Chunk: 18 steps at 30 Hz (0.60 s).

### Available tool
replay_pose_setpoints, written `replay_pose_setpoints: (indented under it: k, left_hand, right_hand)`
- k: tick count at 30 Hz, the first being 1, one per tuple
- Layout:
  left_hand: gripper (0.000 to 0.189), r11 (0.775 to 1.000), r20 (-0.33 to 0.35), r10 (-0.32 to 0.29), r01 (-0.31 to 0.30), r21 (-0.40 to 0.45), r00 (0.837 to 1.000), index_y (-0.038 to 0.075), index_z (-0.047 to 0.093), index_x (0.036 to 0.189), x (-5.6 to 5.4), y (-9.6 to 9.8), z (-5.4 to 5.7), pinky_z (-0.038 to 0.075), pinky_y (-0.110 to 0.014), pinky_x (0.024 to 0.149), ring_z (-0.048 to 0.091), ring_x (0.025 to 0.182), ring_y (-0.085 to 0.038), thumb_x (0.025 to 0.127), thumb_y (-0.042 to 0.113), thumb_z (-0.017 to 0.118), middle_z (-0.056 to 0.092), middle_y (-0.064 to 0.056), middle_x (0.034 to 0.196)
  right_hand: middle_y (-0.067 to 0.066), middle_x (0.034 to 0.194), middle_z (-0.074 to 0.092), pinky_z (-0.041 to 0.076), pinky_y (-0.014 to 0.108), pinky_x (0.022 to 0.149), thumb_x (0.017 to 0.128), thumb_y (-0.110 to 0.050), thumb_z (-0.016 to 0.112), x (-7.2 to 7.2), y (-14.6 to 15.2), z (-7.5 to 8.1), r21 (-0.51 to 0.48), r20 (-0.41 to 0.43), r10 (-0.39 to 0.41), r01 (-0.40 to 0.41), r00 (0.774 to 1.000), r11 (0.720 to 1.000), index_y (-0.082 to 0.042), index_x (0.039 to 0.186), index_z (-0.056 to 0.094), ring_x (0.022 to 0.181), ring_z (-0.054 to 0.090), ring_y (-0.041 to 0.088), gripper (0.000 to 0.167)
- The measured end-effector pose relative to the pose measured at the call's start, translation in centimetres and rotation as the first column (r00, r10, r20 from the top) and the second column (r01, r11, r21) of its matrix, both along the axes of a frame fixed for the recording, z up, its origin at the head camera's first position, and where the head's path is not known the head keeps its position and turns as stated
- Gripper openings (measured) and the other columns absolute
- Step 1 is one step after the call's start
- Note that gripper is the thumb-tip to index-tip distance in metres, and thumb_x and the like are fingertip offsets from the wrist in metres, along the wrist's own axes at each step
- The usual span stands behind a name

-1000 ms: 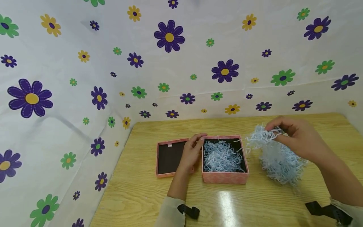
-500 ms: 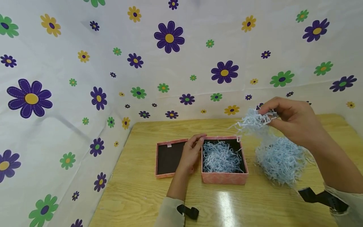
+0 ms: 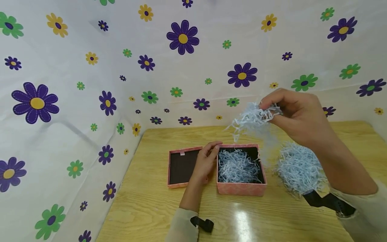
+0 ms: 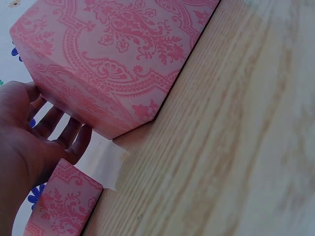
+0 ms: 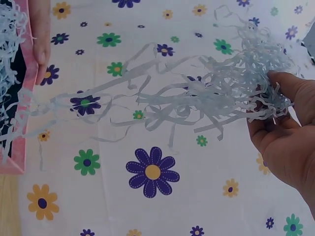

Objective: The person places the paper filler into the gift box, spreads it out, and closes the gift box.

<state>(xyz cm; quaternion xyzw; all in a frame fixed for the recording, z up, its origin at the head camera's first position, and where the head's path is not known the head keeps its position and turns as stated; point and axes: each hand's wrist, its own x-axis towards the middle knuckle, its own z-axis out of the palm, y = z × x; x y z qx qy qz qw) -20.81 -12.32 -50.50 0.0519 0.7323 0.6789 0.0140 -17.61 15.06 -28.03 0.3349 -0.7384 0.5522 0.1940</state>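
Observation:
Pale blue shredded paper [image 3: 252, 117] hangs in a clump from my right hand [image 3: 302, 117], pinched between thumb and fingers above the table. In the right wrist view, long loose strands [image 5: 167, 105] trail from the clump toward the box. My left hand [image 3: 205, 163] rests against the left side of a pink patterned box [image 3: 242, 189], its fingers near the back left corner. More shredded paper [image 3: 237, 168] lies inside this open box, leaving some of the black lining bare. To the right, a rounded pile of the same paper [image 3: 299, 168] sits on the table.
The box's lid [image 3: 181, 168] lies with its black inside up, left of the box and partly behind the left forearm. A wood-grain table [image 3: 145, 208] meets a flower-printed backdrop [image 3: 187, 77] at the back and left.
My right hand has lifted the shredded paper up and leftward, away from the pile and toward the space above the box. The left hand stays against the box.

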Motion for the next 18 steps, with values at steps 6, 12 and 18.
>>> replay_pose_setpoints:
  k: [6, 12, 18]
  left_hand:
    - [0.033, 1.000, -0.010, -0.001, 0.001, -0.004, 1.000, 0.019, 0.070, 0.139, 0.0, 0.1, 0.0, 0.050, -0.045, 0.106, 0.061, 0.122, -0.020, 0.111, 0.032, 0.057, 0.067, 0.003, 0.129]
    - [0.031, 1.000, -0.008, 0.001, -0.001, -0.001, 1.000, 0.023, 0.071, 0.137, 0.0, 0.0, -0.1, 0.050, -0.048, 0.107, 0.061, 0.124, -0.020, 0.111, 0.033, 0.056, 0.067, 0.004, 0.130]
    - [0.030, 1.000, -0.006, 0.009, -0.009, -0.003, 1.000, 0.023, 0.071, 0.136, -0.2, 0.0, -0.2, 0.050, -0.047, 0.105, 0.062, 0.124, -0.022, 0.111, 0.033, 0.057, 0.067, 0.001, 0.133]
  right_hand:
    - [0.008, 0.100, 0.074, 0.054, 0.015, 0.066, 0.085, 0.030, 0.059, -0.4, -1.4, 1.3, -0.110, -0.021, 0.082, -0.084, 0.996, 0.990, 0.007, 0.105, 0.075, 0.077, 0.067, 0.015, 0.034]
    - [0.012, 0.097, 0.074, 0.052, 0.018, 0.062, 0.087, 0.028, 0.061, -0.5, -2.6, 2.0, -0.210, 0.029, 0.140, -0.131, 0.990, 0.969, 0.008, 0.103, 0.075, 0.072, 0.064, 0.018, 0.029]
    - [0.007, 0.102, 0.074, 0.058, 0.019, 0.075, 0.090, 0.024, 0.065, -0.4, -2.9, -0.2, -0.110, 0.125, 0.095, -0.082, 0.988, 0.991, 0.002, 0.105, 0.076, 0.085, 0.068, 0.018, 0.029]
